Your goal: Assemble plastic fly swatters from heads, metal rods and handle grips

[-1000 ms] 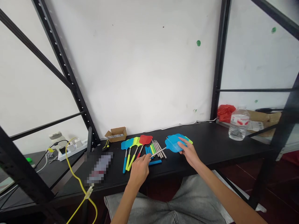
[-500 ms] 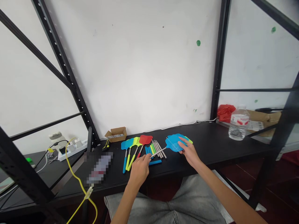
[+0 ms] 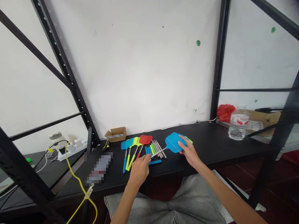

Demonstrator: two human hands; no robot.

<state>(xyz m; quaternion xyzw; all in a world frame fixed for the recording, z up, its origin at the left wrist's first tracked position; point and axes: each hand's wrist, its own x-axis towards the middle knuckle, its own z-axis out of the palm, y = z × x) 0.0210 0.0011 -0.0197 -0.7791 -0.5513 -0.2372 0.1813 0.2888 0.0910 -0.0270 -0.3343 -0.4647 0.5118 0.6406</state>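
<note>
Silver rod clasped by left grip, blue mesh paddle by right grip
Four multicoloured swatters are assembled — grey rods left loose.

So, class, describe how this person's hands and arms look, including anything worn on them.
The left hand and right hand are both ungloved. The left forearm and right forearm are slender, showing no sleeve, watch or bracelet. Any ring would be too small to make out.
</note>
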